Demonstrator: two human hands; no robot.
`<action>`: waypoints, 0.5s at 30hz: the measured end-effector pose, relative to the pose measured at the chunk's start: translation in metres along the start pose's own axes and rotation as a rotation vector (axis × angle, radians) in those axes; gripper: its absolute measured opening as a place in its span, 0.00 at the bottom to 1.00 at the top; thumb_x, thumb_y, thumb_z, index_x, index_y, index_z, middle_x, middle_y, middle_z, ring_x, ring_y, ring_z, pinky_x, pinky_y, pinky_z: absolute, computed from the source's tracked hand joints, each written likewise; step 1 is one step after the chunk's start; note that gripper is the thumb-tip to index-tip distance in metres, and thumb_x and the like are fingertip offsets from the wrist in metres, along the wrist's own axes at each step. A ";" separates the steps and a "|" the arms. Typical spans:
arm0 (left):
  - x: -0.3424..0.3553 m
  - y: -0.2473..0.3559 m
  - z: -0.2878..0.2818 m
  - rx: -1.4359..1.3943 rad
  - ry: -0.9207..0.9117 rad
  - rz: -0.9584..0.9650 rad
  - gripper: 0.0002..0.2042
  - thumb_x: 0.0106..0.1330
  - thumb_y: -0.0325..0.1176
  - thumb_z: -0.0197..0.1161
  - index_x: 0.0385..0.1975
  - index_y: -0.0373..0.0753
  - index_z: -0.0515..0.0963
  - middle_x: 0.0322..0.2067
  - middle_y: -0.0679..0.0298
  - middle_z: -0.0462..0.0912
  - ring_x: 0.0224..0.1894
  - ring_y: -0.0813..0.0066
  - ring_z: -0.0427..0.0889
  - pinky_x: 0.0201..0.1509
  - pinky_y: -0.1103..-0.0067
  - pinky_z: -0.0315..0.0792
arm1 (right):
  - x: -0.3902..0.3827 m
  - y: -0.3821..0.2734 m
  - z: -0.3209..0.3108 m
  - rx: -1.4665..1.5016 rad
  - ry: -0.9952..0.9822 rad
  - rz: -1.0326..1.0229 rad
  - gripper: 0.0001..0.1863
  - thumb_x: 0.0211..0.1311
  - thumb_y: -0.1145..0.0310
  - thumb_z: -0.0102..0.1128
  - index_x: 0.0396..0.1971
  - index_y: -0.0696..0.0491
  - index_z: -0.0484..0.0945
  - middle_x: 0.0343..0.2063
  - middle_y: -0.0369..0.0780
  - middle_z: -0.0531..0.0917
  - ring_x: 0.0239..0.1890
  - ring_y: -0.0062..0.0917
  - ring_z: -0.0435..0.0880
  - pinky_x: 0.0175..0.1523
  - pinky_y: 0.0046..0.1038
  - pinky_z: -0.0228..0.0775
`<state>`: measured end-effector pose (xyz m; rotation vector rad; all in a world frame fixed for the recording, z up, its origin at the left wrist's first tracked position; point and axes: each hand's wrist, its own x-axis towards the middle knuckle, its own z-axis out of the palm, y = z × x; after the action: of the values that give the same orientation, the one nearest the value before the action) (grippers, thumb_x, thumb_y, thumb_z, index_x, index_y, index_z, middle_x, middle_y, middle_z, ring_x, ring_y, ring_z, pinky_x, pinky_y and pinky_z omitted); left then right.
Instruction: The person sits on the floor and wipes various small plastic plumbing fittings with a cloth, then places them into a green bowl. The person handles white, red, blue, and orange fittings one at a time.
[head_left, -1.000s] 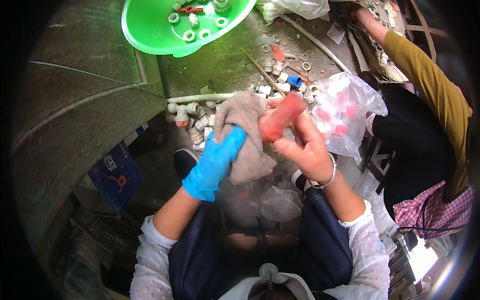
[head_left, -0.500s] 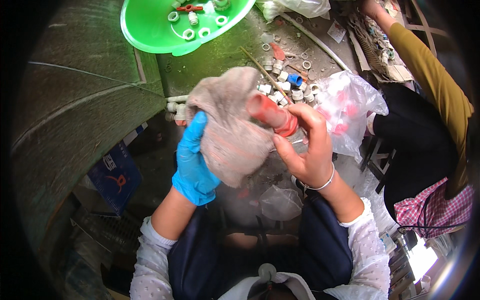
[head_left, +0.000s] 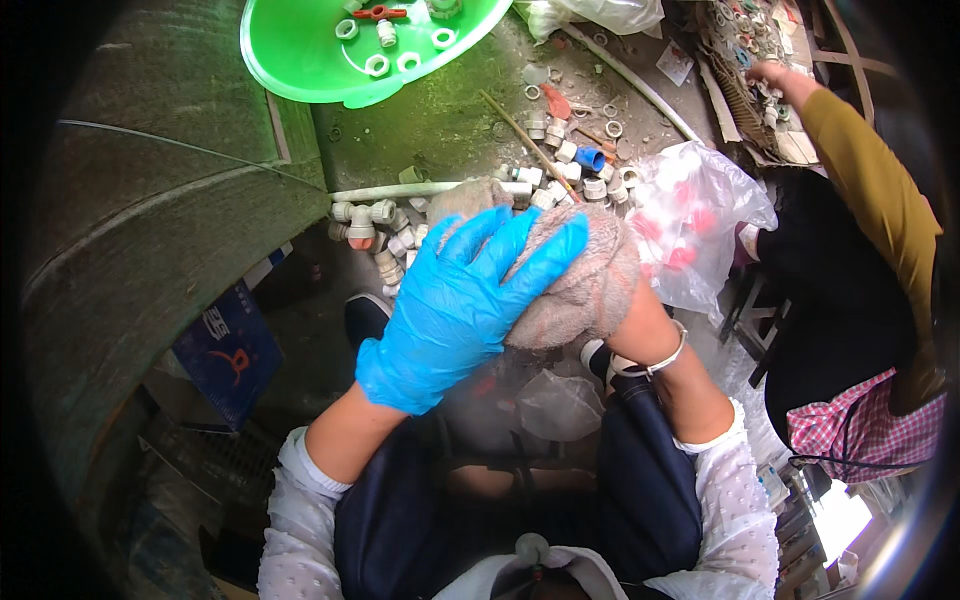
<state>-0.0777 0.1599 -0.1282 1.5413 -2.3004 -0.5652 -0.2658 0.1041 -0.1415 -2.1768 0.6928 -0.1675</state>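
My left hand [head_left: 450, 300], in a blue glove, is pressed over a bunched grey-beige rag [head_left: 590, 280], its fingers curved across the cloth and gripping it. My right hand [head_left: 642, 325] is under the rag from the right; only its wrist side with a pale bangle shows, and its fingers are hidden. The red fitting seen earlier is out of sight. Just beyond the rag lie white plastic fittings [head_left: 365, 225], a blue fitting [head_left: 590, 158], a thin stick [head_left: 515, 130] and a white pipe [head_left: 385, 195].
A green basin [head_left: 290, 60] with nuts and a red-handled valve stands upper left. A plastic bag [head_left: 700, 230] with pink items lies right. A co-worker's arm [head_left: 850, 150] reaches toward cardboard with fittings [head_left: 755, 40]. A dark wooden surface [head_left: 170, 210] borders the left.
My left hand has swung up and right over the rag, which now covers my right hand and hides the red fitting. The co-worker's hand has moved downward along the cardboard.
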 end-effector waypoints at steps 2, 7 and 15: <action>-0.007 0.003 0.004 -0.008 -0.067 -0.133 0.32 0.43 0.34 0.67 0.54 0.38 0.68 0.45 0.57 0.74 0.44 0.58 0.74 0.48 0.71 0.68 | -0.002 -0.009 0.012 0.082 0.100 0.051 0.20 0.51 0.69 0.54 0.46 0.57 0.71 0.46 0.48 0.75 0.48 0.43 0.73 0.52 0.36 0.66; -0.014 0.001 0.001 -0.073 0.027 -0.169 0.25 0.44 0.29 0.61 0.47 0.37 0.70 0.34 0.61 0.75 0.31 0.66 0.74 0.32 0.74 0.70 | -0.001 -0.024 0.009 0.317 0.117 0.178 0.18 0.48 0.71 0.55 0.42 0.57 0.73 0.38 0.51 0.76 0.41 0.48 0.73 0.45 0.39 0.66; -0.027 -0.025 -0.017 -0.980 -0.495 -0.526 0.28 0.48 0.31 0.67 0.52 0.33 0.68 0.44 0.58 0.77 0.43 0.64 0.78 0.47 0.77 0.72 | 0.003 -0.028 -0.004 0.227 -0.014 -0.021 0.19 0.45 0.73 0.59 0.42 0.56 0.72 0.37 0.46 0.75 0.40 0.43 0.73 0.44 0.36 0.67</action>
<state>-0.0398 0.1735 -0.1262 1.5078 -1.3637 -2.0096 -0.2531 0.1141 -0.1183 -1.9667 0.6124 -0.2298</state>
